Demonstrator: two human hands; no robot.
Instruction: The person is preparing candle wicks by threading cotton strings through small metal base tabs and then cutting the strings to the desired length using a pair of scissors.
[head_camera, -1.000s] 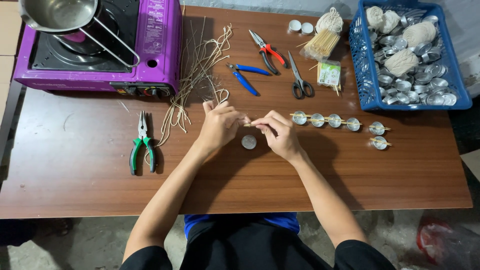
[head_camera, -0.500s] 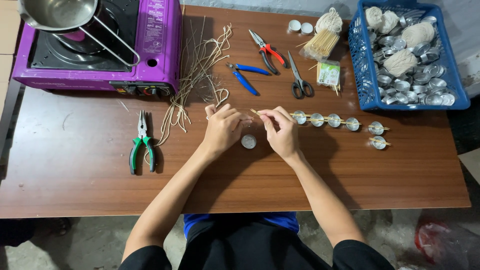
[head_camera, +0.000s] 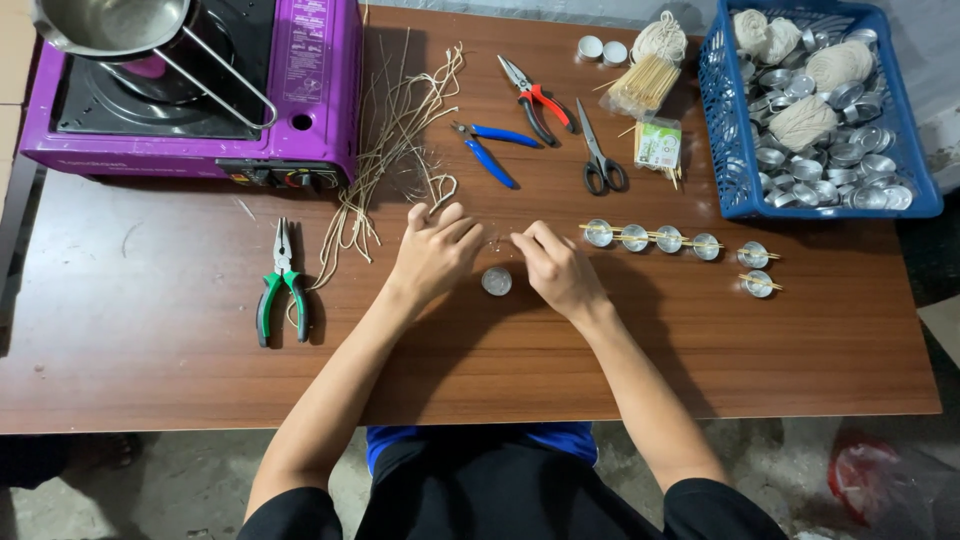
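A small round metal cup (head_camera: 496, 281) sits on the brown table (head_camera: 150, 370), right between the 2 hands and just near of the fingertips. The left hand (head_camera: 435, 256) lies knuckles up to its left, fingers curled toward the middle; the right hand (head_camera: 556, 270) mirrors it on the other side, fingers bent and pinched together at the tips. Something thin seems to be stretched between the 2 sets of fingertips, just beyond the cup, but it is too fine to tell what, or whether either hand truly grips it. To the right, 4 more metal cups in a row (head_camera: 652, 238) lie with thin sticks across their tops, and 2 further cups (head_camera: 756, 269) sit beyond them. Left of the hands a loose bundle of pale strings (head_camera: 392, 150) fans out toward the far edge, and green-handled pliers (head_camera: 282, 285) lie further left. Farther back: blue-handled pliers (head_camera: 490, 152), red-handled cutters (head_camera: 538, 100), scissors (head_camera: 598, 152) and a bunch of wooden sticks (head_camera: 640, 88). Far right stands a blue basket (head_camera: 722, 120) of cups and string balls; far left, a purple stove (head_camera: 310, 90) carrying a steel pan (head_camera: 110, 22).
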